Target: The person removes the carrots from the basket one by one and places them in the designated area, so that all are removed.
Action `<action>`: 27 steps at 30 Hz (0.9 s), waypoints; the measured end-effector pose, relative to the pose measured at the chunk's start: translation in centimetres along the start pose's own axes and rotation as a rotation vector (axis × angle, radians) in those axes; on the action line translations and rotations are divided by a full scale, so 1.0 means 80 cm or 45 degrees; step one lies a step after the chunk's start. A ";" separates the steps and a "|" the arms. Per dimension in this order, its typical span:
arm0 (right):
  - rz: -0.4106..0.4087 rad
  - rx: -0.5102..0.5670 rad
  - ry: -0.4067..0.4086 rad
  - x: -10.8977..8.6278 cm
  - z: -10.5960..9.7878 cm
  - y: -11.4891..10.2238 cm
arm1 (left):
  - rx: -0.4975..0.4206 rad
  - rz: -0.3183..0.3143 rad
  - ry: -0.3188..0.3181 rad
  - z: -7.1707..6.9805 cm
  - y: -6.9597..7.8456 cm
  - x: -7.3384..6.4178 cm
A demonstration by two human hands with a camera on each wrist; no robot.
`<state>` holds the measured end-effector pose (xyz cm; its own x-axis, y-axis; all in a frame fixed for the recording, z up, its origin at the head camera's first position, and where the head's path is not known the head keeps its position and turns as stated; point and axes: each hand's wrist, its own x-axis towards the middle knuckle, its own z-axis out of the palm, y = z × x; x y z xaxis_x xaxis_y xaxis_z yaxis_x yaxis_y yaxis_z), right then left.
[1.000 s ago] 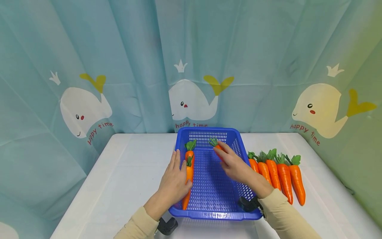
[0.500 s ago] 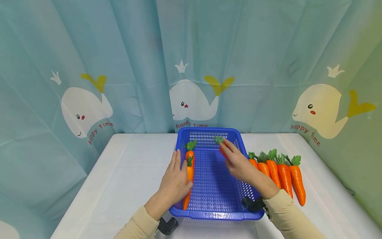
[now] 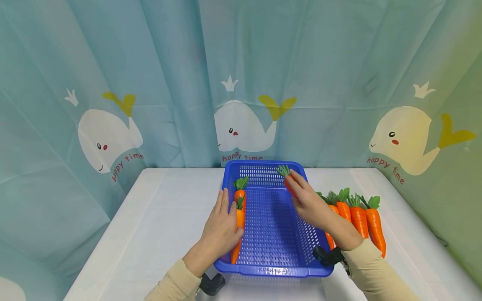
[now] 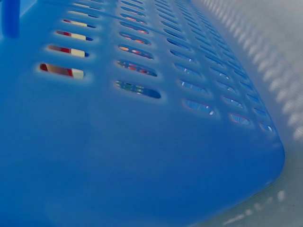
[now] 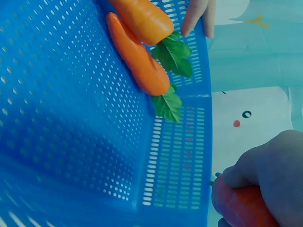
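My right hand point(image 3: 310, 205) holds an orange-red carrot point(image 3: 289, 184) over the right side of a blue plastic basket point(image 3: 273, 271). In the right wrist view the fingers curl round that carrot point(image 5: 239, 203), and the hand hides much of it. My left hand point(image 3: 222, 223) rests along the basket's left rim with its fingers straight and the thumb towards the inside. Beside it, two carrots lie along the left wall: a far carrot point(image 3: 240, 194) and a nearer carrot point(image 3: 236, 251), partly covered by the left hand. The left wrist view mostly shows the basket's slotted outer wall point(image 4: 118, 156).
To the right of the basket, several carrots point(image 3: 359, 219) lie in a row on the white table point(image 3: 180, 209), partly behind the right forearm. A blue curtain with printed whales point(image 3: 241, 127) hangs behind the table.
My right hand has moved rightwards and slightly away, carrying the carrot from over the basket's middle towards its right wall. The left hand and the two carrots beside it have stayed put.
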<state>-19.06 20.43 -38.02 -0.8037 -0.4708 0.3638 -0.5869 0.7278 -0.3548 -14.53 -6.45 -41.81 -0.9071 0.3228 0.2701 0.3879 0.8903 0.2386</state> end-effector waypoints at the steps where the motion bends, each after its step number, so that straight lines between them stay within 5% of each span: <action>1: 0.002 0.003 0.001 -0.001 -0.002 0.001 | 0.000 0.001 0.001 0.000 0.000 0.000; 17: -0.032 -0.036 0.108 -0.015 -0.022 0.007 | 0.018 0.009 0.003 0.001 -0.001 0.000; 27: 0.097 -0.012 0.084 -0.029 -0.042 0.017 | 0.013 0.015 0.011 0.000 -0.001 0.000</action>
<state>-17.70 24.18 -36.44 -0.8376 -0.3805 0.3920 -0.5233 0.7648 -0.3758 -14.52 -6.50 -41.83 -0.9011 0.3306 0.2806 0.3968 0.8896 0.2262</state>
